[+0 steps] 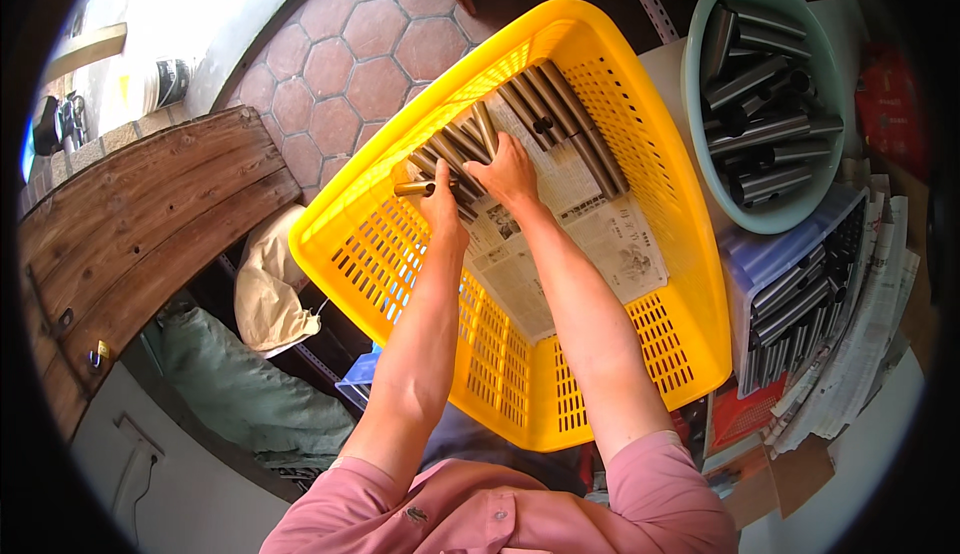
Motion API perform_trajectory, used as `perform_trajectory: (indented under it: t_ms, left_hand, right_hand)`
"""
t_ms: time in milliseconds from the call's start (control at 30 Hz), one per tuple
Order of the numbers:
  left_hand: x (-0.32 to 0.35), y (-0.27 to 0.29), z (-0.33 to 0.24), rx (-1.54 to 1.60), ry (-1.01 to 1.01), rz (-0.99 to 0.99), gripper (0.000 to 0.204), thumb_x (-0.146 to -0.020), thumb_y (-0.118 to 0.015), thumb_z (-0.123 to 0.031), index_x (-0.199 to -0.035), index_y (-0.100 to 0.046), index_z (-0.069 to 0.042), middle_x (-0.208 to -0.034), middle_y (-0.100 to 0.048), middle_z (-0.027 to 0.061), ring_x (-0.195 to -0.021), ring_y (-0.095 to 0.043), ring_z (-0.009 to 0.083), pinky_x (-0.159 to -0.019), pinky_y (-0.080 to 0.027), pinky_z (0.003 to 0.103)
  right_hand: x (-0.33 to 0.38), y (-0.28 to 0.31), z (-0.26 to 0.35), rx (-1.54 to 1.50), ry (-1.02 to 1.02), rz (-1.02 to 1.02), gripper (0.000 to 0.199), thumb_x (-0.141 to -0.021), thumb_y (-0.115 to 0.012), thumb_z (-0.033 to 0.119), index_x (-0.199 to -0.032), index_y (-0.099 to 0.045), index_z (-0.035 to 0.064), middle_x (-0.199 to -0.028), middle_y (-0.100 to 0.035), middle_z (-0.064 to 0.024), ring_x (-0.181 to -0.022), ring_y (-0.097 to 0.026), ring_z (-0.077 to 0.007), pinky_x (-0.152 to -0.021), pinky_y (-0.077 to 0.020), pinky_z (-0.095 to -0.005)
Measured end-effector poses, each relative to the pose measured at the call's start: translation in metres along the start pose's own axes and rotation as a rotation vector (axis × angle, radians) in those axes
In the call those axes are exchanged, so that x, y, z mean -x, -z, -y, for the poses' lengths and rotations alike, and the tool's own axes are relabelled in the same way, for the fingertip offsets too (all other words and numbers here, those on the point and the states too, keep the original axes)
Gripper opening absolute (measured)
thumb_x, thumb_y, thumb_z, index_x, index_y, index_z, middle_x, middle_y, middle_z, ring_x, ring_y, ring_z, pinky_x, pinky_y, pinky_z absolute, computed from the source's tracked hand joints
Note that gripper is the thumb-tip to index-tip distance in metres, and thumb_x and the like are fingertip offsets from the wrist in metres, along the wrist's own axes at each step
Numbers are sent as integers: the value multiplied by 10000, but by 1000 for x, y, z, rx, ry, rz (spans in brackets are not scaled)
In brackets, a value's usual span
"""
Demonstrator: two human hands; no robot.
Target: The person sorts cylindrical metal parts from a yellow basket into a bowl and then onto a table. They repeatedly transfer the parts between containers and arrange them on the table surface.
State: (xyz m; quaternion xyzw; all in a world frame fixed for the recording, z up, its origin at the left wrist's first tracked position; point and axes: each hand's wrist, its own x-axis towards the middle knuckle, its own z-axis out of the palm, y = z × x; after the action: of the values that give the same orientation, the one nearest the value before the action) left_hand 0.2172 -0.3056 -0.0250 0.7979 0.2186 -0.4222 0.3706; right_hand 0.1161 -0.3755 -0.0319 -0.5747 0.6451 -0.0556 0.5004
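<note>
Both my hands reach into a yellow slotted plastic basket (690, 254) whose bottom is lined with newspaper (620, 244). My left hand (443, 216) closes on a short metal tube (410, 189) near the basket's left side. Close by, my right hand (508, 179) grips another metal tube (484, 124), which points toward the far side. Between and beyond my hands lie several loose tubes (455, 146), partly covered by my fingers. More tubes (590, 149) rest side by side in a neat row on the paper along the basket's right wall.
At the right, a pale green tub (690, 114) holds many tubes. Below it stands a blue crate (740, 304) of tubes, beside stacked newspapers (850, 324). A wooden bench (150, 224), a tan sack (268, 284) and a pale green sack (240, 384) are at the left.
</note>
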Motion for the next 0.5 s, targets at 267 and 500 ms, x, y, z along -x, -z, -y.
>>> perform_trajectory:
  t_ms: [267, 500]
  left_hand:
    - [-29, 14, 17, 150, -50, 305, 432, -927, -708, -357, -1186, -605, -27, -960, -685, 84, -767, -699, 222, -674, -598, 370]
    - [7, 39, 42, 218, 89, 600, 462, -988, -590, -420, -1248, -595, -38, -1049, -698, 102, -874, -695, 241, -782, -583, 393]
  right_hand:
    - [-26, -28, -46, -580, 16, 493, 489, -684, -752, 176, -1125, -663, -16, -967, -709, -113, -881, -650, -212, -828, -527, -342]
    - [32, 18, -36, -760, -30, 552, 592, -702, -786, 125, -1245, -589, -1, -1109, -681, -118, -987, -641, -192, -913, -510, -325]
